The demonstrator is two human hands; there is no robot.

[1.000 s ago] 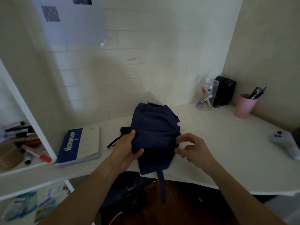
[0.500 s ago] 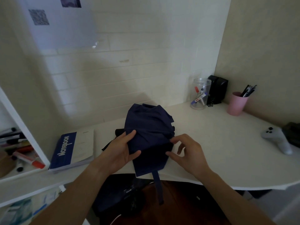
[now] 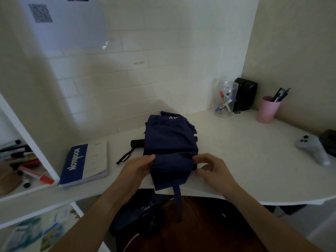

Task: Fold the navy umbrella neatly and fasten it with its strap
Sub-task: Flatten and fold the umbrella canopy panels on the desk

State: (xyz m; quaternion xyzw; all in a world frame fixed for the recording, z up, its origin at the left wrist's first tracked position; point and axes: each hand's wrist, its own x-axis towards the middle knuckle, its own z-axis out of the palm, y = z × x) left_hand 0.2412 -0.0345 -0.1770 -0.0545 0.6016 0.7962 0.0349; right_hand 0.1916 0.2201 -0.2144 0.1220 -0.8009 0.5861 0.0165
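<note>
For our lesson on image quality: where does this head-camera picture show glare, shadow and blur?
Head view: glare glints on the wall poster's lower edge; a broad shadow crosses the tiled wall behind the navy umbrella; the shelf markers at the left edge look soft; the strap merges into the dark under the desk.

Bare forearms and hands (image 3: 138, 168) (no sleeves)

matt cloth umbrella (image 3: 170, 142), smooth white desk (image 3: 245, 157)
</note>
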